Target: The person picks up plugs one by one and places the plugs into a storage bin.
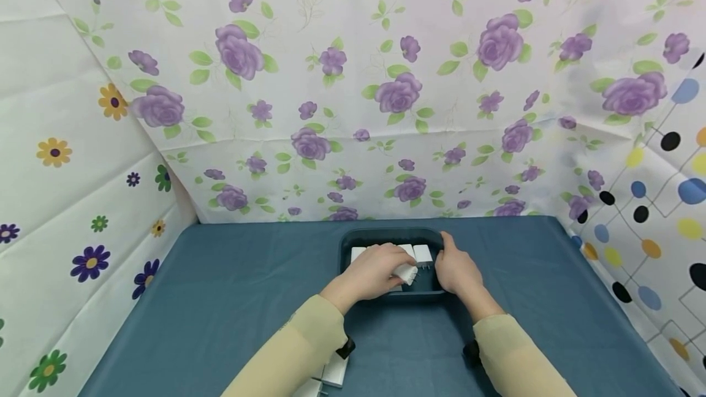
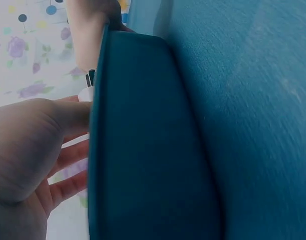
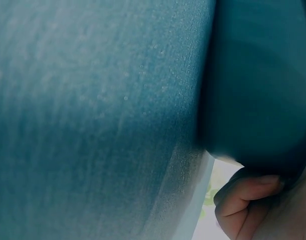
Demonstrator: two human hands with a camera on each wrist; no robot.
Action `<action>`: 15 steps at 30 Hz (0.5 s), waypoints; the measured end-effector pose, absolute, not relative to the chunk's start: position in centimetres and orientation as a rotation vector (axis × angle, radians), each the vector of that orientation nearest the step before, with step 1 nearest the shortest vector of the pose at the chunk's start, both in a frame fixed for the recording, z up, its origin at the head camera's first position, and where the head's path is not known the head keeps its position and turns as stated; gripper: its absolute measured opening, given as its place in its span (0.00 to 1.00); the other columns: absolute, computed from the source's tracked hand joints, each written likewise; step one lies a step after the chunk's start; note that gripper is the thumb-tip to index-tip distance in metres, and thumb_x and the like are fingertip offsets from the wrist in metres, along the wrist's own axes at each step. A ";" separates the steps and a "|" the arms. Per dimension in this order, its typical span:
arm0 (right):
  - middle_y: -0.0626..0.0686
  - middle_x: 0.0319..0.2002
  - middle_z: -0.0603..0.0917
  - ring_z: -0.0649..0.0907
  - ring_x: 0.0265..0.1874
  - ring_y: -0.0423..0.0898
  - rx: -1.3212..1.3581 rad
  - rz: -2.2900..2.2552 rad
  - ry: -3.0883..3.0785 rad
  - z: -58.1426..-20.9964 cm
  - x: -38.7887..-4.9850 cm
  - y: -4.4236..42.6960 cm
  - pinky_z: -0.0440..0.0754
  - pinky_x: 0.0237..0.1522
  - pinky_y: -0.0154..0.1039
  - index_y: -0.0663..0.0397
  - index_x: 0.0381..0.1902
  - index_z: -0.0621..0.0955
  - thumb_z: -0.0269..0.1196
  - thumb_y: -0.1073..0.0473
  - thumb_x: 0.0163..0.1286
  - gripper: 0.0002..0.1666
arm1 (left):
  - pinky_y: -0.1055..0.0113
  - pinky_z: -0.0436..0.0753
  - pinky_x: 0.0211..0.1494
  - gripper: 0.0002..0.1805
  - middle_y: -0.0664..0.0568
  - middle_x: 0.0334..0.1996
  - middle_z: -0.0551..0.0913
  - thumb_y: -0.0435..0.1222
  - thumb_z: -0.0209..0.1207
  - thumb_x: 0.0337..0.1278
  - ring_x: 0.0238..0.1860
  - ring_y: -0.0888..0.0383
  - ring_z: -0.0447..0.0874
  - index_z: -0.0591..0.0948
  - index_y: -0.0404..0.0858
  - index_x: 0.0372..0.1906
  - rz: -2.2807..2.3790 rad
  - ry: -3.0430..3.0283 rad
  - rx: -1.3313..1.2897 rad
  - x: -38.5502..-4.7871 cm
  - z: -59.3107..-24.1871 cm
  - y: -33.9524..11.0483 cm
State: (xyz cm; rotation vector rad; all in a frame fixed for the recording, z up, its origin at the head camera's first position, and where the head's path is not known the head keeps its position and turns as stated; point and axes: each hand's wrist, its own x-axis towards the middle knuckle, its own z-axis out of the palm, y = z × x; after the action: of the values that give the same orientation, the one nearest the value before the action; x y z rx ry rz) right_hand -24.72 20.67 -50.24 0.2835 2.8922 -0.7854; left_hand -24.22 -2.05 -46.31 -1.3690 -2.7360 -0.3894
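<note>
A dark blue tray [image 1: 380, 296] sits near the table's far edge with several white plug adapters [image 1: 423, 254] in it, some showing metal prongs. Over the tray, my left hand [image 1: 377, 269] pinches one white plug adapter [image 1: 406, 273], its prongs pointing down and right. In the left wrist view, the tray wall [image 2: 147, 140] hides most of that adapter, and prongs [image 2: 90, 77] stick up past the rim. My right hand [image 1: 458, 265] grips the tray's right end, thumb along the rim. Its curled fingers [image 3: 248, 197] show at the tray's outer side in the right wrist view.
More white plug adapters [image 1: 334, 370] lie on the blue tablecloth [image 1: 248, 287] near the front, partly behind the left sleeve [image 1: 298, 348]. A flowered sheet [image 1: 353, 109] hangs behind the table, with patterned sheets at both sides.
</note>
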 end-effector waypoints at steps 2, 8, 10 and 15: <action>0.56 0.17 0.77 0.66 0.11 0.46 0.283 -0.788 2.883 -50.2 -24.7 20.7 0.64 0.17 0.43 0.49 0.88 0.49 0.41 0.55 0.89 0.35 | 0.62 0.81 0.63 0.22 0.56 0.63 0.84 0.40 0.72 0.69 0.63 0.57 0.82 0.86 0.49 0.66 -0.395 -2.758 -1.360 -24.4 -46.7 -1.7; 0.57 0.17 0.77 0.65 0.11 0.46 0.285 -0.785 2.884 -50.1 -24.6 20.7 0.64 0.16 0.43 0.49 0.88 0.49 0.40 0.54 0.89 0.35 | 0.63 0.81 0.63 0.22 0.56 0.63 0.84 0.38 0.71 0.70 0.62 0.57 0.82 0.86 0.50 0.66 -0.457 -2.791 -1.344 -25.1 -47.7 -0.8; 0.57 0.17 0.77 0.65 0.11 0.46 0.281 -0.788 2.887 -50.1 -24.6 20.7 0.63 0.16 0.43 0.49 0.88 0.49 0.40 0.54 0.89 0.35 | 0.63 0.81 0.63 0.23 0.56 0.64 0.84 0.37 0.71 0.70 0.63 0.57 0.82 0.86 0.50 0.67 -0.476 -2.805 -1.345 -25.3 -48.0 -0.5; 0.56 0.16 0.76 0.64 0.10 0.45 0.270 -0.804 2.881 -50.1 -24.7 20.9 0.63 0.16 0.42 0.50 0.88 0.49 0.40 0.54 0.89 0.36 | 0.65 0.80 0.64 0.23 0.58 0.63 0.85 0.34 0.70 0.70 0.62 0.59 0.83 0.86 0.50 0.67 -0.413 -2.807 -1.388 -25.5 -48.2 0.2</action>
State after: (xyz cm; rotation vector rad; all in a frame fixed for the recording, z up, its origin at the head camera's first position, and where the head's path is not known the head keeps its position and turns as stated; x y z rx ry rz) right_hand -24.68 20.86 -50.05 0.2696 2.8813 -0.8042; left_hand -25.51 0.15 -48.24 -1.3876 -2.8067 -0.4132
